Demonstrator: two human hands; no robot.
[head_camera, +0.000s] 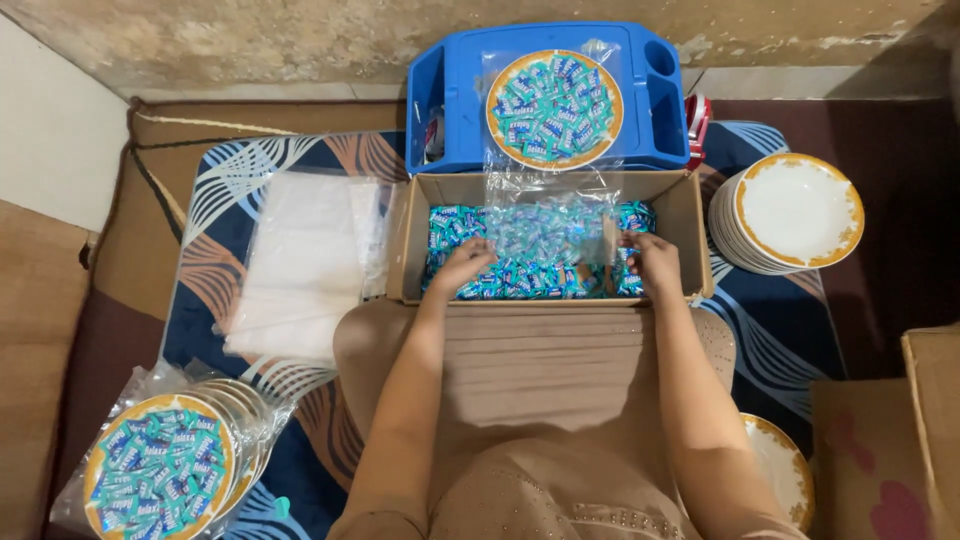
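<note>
Left hand: the left hand (462, 262) reaches into the cardboard box (690, 225), fingers curled down into the blue-wrapped candies (530, 270); whether they hold any cannot be told.
Right hand: the right hand (655, 262) rests on the candies at the box's right side, fingers seemingly pinching the edge of the clear plastic bag (550, 190).
Bag: it lies over the box and runs back onto the blue tray (440, 80), wrapping a gold-rimmed plate of candies (554, 108).
Box: it sits on the patterned mat (215, 180), touching the person's lap.
Left of box: a stack of clear bags (305, 260).
Right: a stack of empty white plates (795, 212).
Lower left: bagged candy-filled plates (160, 470).
</note>
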